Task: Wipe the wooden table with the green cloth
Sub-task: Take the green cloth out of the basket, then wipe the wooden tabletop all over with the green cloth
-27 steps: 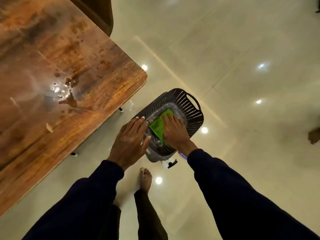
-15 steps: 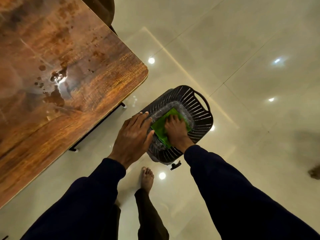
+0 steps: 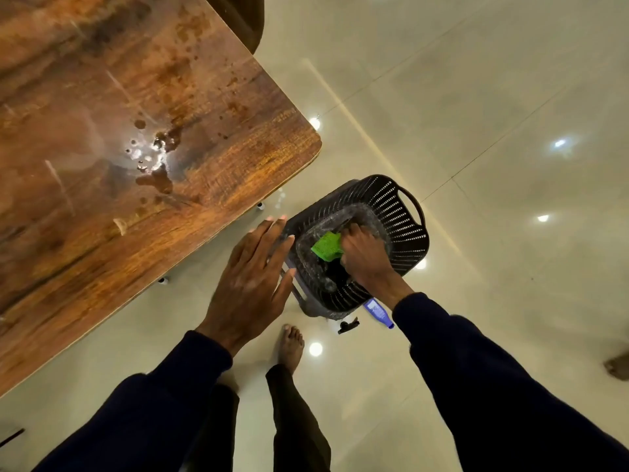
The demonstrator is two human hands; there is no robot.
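Observation:
The wooden table (image 3: 102, 165) fills the upper left, with a wet spill (image 3: 155, 158) and dark spots near its corner. To its right on the floor stands a black slatted basket (image 3: 391, 212) lined with clear plastic. Inside it, my right hand (image 3: 367, 257) grips a bunched green cloth (image 3: 326, 246). My left hand (image 3: 253, 284) hovers with straight fingers at the basket's left rim, holding nothing.
The glossy tiled floor (image 3: 476, 131) stretches to the right. A blue-labelled bottle (image 3: 377, 311) lies under my right wrist beside the basket. My bare foot (image 3: 291, 345) stands below the basket. A dark chair (image 3: 245, 18) is behind the table's far corner.
The cloth lay flat under both hands in the basket; now my right hand has bunched it up in its fingers. My left hand has come off the cloth to the basket's left side.

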